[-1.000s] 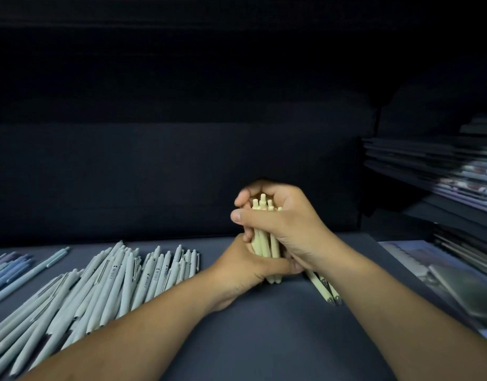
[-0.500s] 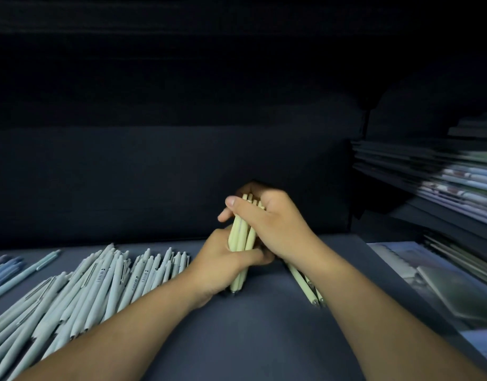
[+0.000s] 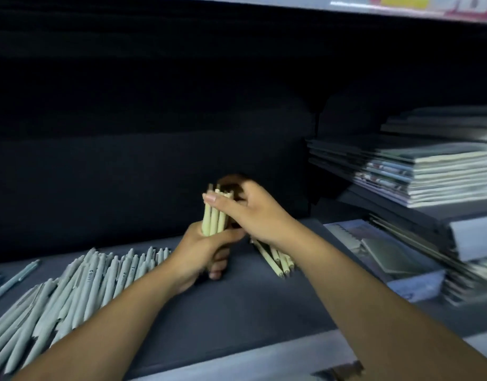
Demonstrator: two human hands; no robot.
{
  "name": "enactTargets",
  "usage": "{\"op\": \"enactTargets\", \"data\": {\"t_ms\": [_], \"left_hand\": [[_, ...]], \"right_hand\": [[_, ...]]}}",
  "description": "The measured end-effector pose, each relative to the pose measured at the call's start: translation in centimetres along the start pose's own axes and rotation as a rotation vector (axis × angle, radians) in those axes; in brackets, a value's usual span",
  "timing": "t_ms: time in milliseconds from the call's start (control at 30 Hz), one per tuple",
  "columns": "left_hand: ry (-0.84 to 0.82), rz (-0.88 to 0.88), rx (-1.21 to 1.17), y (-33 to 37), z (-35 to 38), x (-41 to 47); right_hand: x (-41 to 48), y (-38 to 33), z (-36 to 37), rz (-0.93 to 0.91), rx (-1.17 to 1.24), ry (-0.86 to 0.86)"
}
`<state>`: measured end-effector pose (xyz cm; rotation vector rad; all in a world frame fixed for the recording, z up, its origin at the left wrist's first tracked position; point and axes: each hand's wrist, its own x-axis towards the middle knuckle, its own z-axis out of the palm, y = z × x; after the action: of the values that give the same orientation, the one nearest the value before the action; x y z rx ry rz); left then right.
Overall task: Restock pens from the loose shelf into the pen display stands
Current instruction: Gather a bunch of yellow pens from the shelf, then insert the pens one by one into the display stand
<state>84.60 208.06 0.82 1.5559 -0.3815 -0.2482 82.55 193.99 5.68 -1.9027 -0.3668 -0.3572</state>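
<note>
A dark grey shelf point(image 3: 264, 312) runs under a black recess, with pale grey pens point(image 3: 80, 281) lying loose at the left and stacked notebooks point(image 3: 429, 171) at the right. The bundle of pens point(image 3: 213, 218) stands upright above the shelf's middle — the left hand point(image 3: 201, 254) wraps its lower half, and the right hand point(image 3: 253, 213) clasps the top ends, thumb across the front. They are slim, cream-yellow and tightly packed; a few more cream pens point(image 3: 278, 259) lie flat under the right wrist.

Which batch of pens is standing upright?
The cream bundle, gripped low by the left hand and at its top by the right hand; the grey pens and the loose cream pens lie flat.
</note>
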Motion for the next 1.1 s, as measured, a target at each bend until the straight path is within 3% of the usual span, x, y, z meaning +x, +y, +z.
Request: {"op": "enactTargets", "data": {"t_ms": [200, 433, 600, 933, 1100], "left_hand": [[-0.085, 0.036, -0.069, 1.9, 1.1, -2.3], [-0.367, 0.238, 0.015, 4.0, 5.8, -6.8], [-0.497, 0.227, -0.073, 5.2, 11.1, -8.9], [-1.042, 0.111, -0.228, 3.4, 37.0, -20.5], [-1.251, 0.035, -0.271, 3.0, 51.3, -29.5]], "right_hand": [[-8.9, -0.5, -3.9, 0.071, -0.092, 0.283], [-20.9, -1.6, -8.9, 0.258, -0.639, 0.369], [-29.9, -4.0, -12.3, 0.392, -0.970, 0.477], [-52.2, -9.9, -19.7, 0.775, -1.268, 0.751], [-66.5, -13.8, -24.1, 0.995, -1.273, 0.885]]}}
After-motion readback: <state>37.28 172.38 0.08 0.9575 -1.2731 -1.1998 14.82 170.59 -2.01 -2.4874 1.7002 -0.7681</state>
